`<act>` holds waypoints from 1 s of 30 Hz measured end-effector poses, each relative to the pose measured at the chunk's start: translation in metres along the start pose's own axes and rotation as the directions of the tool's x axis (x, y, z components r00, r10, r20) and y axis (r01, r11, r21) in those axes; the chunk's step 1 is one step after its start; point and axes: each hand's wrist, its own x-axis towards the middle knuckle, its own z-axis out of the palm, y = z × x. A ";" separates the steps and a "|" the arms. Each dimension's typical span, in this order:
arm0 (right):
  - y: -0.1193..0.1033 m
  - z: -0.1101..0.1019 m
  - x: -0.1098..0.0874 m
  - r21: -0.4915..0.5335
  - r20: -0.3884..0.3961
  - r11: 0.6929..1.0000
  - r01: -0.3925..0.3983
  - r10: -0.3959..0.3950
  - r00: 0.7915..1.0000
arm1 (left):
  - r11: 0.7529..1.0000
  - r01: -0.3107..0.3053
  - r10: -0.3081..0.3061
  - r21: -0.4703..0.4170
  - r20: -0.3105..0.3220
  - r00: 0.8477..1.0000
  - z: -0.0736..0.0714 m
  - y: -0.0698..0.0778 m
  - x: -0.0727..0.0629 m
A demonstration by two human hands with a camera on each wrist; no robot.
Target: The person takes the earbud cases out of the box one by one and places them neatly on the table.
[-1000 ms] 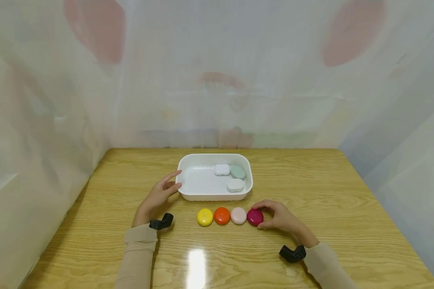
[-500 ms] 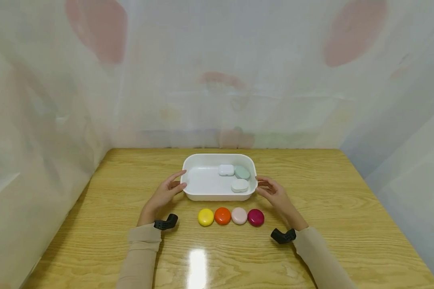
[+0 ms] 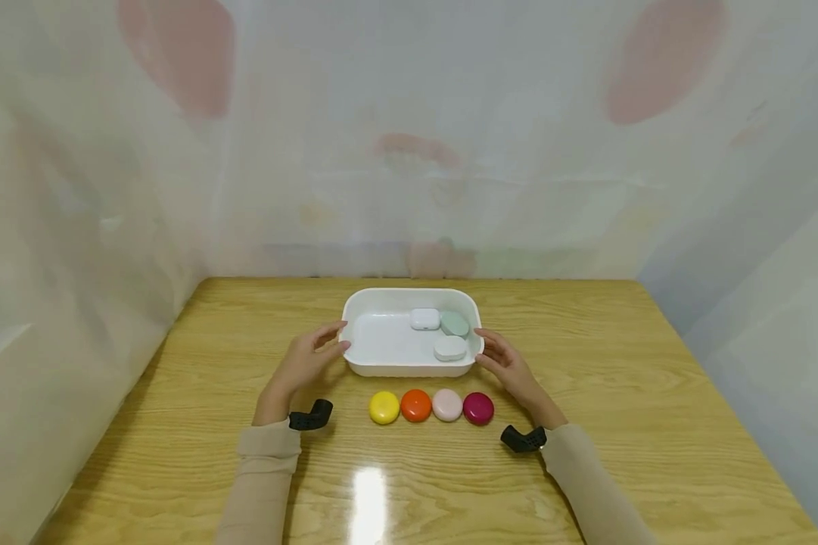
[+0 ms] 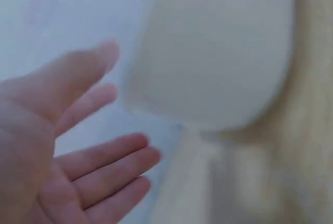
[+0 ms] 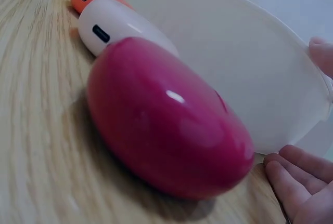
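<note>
The white, round-cornered tray [image 3: 388, 369] stands on the table [image 3: 606, 348]. Left grip [image 3: 302, 363] and right grip [image 3: 515, 372], both loosely spread, flank it; the right touches it, left contact is unclear. Left wrist view blurs it.

The tray [image 3: 410, 371] stands toward the back of the table [image 3: 640, 393], between the left hand [image 3: 302, 366] and the right hand [image 3: 512, 372]. In its right half, one case [image 3: 425, 319] lies left of a second case [image 3: 455, 324], a third case [image 3: 450, 348] before the second. Before the tray, left to right, sit a first puck [image 3: 384, 407], second puck [image 3: 416, 406], third puck [image 3: 447, 405] and fourth puck [image 3: 478, 409].
</note>
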 end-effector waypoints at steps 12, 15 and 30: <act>0.000 0.001 -0.001 -0.012 -0.023 0.999 -0.034 0.034 0.999 | 0.983 -0.178 0.178 0.056 0.003 0.984 -0.004 0.051 0.021; -0.001 0.001 -0.001 -0.011 -0.021 0.999 -0.046 0.046 0.999 | 0.980 -0.192 0.187 0.053 0.086 0.979 0.001 0.057 0.038; -0.001 -0.002 -0.001 -0.012 -0.019 0.997 -0.079 0.079 0.997 | 0.956 -0.221 0.138 0.192 0.369 0.919 0.040 0.079 0.118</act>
